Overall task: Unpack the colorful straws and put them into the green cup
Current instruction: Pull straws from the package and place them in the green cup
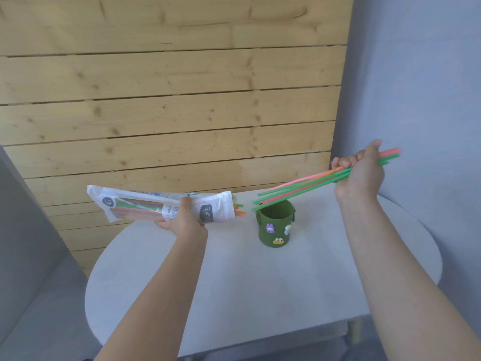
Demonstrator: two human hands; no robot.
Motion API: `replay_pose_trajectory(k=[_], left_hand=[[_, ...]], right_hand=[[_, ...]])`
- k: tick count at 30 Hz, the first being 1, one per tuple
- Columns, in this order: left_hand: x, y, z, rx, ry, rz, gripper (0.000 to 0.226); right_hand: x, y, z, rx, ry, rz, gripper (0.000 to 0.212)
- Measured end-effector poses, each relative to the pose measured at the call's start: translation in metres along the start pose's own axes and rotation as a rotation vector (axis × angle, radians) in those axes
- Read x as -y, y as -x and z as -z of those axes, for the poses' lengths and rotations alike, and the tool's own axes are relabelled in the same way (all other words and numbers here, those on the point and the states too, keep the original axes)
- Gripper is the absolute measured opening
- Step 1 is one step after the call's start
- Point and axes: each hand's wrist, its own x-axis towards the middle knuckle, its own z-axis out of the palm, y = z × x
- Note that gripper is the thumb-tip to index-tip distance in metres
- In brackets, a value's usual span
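Note:
My left hand (pixel 185 220) grips a white plastic straw packet (pixel 145 207) held level above the table, its open end pointing right with a few straw tips (pixel 239 210) poking out. My right hand (pixel 360 171) is closed around a bundle of green, orange and pink straws (pixel 307 184). The bundle slants down to the left, and its lower ends hover just above the rim of the green cup (pixel 275 226). The cup stands upright on the table, decorated with small cartoon stickers, and looks empty inside.
A round white table (pixel 234 295) carries the cup. Behind it rises a wall of pale wooden planks (pixel 166 100). Grey-blue panels stand at the left and right sides.

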Motion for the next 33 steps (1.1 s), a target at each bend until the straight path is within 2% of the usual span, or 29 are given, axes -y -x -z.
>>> replay_pose_trajectory(k=[7,17,23,26,29,33], left_hand=[[0.008,0.006,-0.002,0.018,-0.017,0.039,0.094],[0.015,0.013,-0.007,0.035,-0.025,0.081,0.088],[0.017,0.012,-0.012,0.058,-0.011,0.096,0.083],[0.018,0.013,-0.013,0.073,-0.019,0.109,0.084],[0.017,0.016,-0.016,0.084,-0.018,0.116,0.084],[0.015,0.017,-0.016,0.092,-0.021,0.114,0.081]], right_hand=[[0.023,0.009,-0.002,0.064,0.14,0.146,0.046],[-0.021,0.017,-0.001,0.266,0.542,0.184,0.046],[-0.046,0.021,-0.005,0.453,0.782,0.128,0.03],[-0.054,0.024,-0.001,0.493,0.902,0.134,0.022],[-0.06,0.023,0.008,0.475,1.0,0.109,0.021],[-0.059,0.018,0.019,0.463,1.051,0.034,0.035]])
